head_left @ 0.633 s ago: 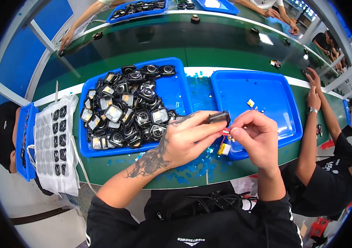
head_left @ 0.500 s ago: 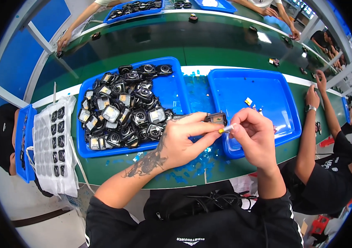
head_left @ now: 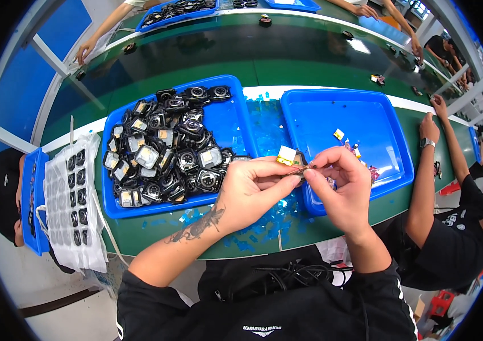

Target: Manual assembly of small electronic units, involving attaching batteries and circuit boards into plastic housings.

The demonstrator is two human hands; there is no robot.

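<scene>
My left hand (head_left: 251,190) pinches a small dark watch module (head_left: 300,162) between thumb and fingers. A white-and-yellow battery-like piece (head_left: 287,156) stands up at the module's far left side, just beyond the left fingertips. Thumb and forefinger of my right hand (head_left: 343,187) close on the module's right end, with thin dark strips showing between the two hands. Fingers hide most of the module. Left of my hands, a blue tray (head_left: 227,122) holds a heap of black watch modules (head_left: 164,148). The blue tray on the right (head_left: 318,116) has several small yellow and reddish parts (head_left: 352,149).
Blue film scraps (head_left: 270,133) litter the green bench between and below the trays. A white blister sheet (head_left: 59,199) with black watch parts lies far left. Beyond, a green conveyor (head_left: 213,57) carries scattered parts. Co-workers' arms (head_left: 423,170) reach in on the right and across.
The pale, yellow-tipped piece in my right fingers no longer shows there; a white-and-yellow piece now stands beyond my left fingertips. My right fingertips have moved left onto the module.
</scene>
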